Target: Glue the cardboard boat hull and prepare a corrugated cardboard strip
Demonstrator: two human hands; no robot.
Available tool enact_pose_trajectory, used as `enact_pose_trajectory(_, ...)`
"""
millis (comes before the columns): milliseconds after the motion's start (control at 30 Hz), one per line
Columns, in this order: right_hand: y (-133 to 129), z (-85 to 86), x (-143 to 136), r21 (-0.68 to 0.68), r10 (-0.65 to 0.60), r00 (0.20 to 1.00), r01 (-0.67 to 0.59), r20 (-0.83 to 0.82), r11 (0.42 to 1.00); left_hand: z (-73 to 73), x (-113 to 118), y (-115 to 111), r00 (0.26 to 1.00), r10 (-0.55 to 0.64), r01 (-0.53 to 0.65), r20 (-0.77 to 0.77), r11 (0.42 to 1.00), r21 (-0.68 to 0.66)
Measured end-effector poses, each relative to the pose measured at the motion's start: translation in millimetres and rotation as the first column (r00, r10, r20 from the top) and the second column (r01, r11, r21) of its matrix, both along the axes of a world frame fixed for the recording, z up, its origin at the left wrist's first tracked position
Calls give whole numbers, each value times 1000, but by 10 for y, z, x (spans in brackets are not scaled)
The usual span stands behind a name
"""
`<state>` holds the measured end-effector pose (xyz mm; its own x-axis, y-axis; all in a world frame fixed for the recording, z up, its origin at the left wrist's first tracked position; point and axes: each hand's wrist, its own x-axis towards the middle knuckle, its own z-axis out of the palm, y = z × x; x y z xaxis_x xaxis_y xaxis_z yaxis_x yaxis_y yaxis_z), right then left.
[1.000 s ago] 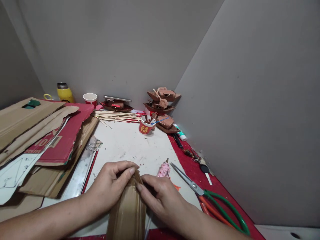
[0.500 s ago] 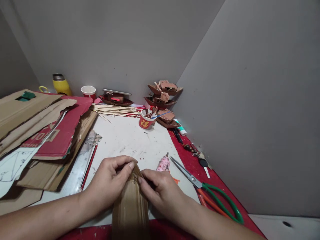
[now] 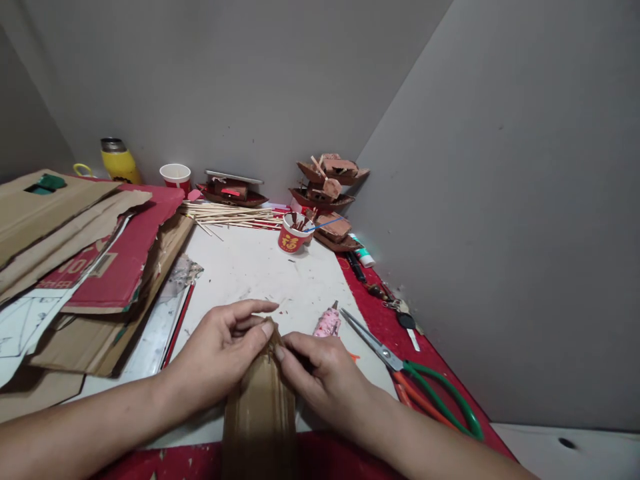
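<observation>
A long brown cardboard piece point(image 3: 260, 413) points away from me, its far end narrowed and folded, its near end running out of the bottom of the view. My left hand point(image 3: 227, 347) pinches the narrowed tip between thumb and fingers, the index finger stretched out beyond it. On the tip's right edge, my right hand point(image 3: 320, 370) is closed with thumb and index finger. Just beyond my right hand lies a pink patterned tube point(image 3: 328, 321) with a pointed nozzle. Scissors point(image 3: 400, 363) with a green and an orange handle rest to its right.
Cardboard sheets point(image 3: 100, 267) are stacked at the left. Thin wooden sticks point(image 3: 235, 215), a red paper cup point(image 3: 295, 235) and brown model boats point(image 3: 333, 180) stand at the back. Keys point(image 3: 407, 320) lie along the right wall. A yellow bottle point(image 3: 120, 162) is at the back left.
My left index finger has lifted from the cardboard tip and straightened. My right hand stays at the tip's right edge. The view has shifted slightly.
</observation>
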<state>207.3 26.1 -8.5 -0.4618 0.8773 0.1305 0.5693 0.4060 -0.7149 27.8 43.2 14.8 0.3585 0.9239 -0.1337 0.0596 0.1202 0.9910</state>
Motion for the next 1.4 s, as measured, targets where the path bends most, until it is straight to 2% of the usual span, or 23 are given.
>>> enact_pose_trajectory(67, 20, 0, 9, 29, -14, 1000, 14, -7, 999, 0, -4, 18, 999, -7, 8, 45, 999, -36)
enact_pose_trajectory(167, 39, -9, 22, 69, -47, 999, 46, 17, 997, -51, -16, 47, 997, -51, 52, 57, 999, -8)
enact_pose_trajectory(400, 14, -2, 17, 85, -30, 999, 26, 40, 996, -97, -9, 27, 993, -35, 49, -115, 992, 119)
enact_pose_trajectory(633, -21, 6, 17, 90, -8, 999, 4, 42, 996, -107, 2, -26, 982, -17, 52, -189, 982, 183)
enact_pose_trajectory(1067, -26, 15, -1, 42, 8, 1000, -9, 19, 999, -67, 25, -39, 990, -27, 45, -142, 991, 122)
enact_pose_trajectory(1300, -18, 32, 5, 25, -33, 999, 33, -1, 999, -56, 17, 18, 994, -102, 103, 42, 994, -31)
enact_pose_trajectory(1400, 1, 60, 19, -1, -62, 998, 62, -14, 998, -28, 8, 31, 998, -39, 43, 40, 995, -87)
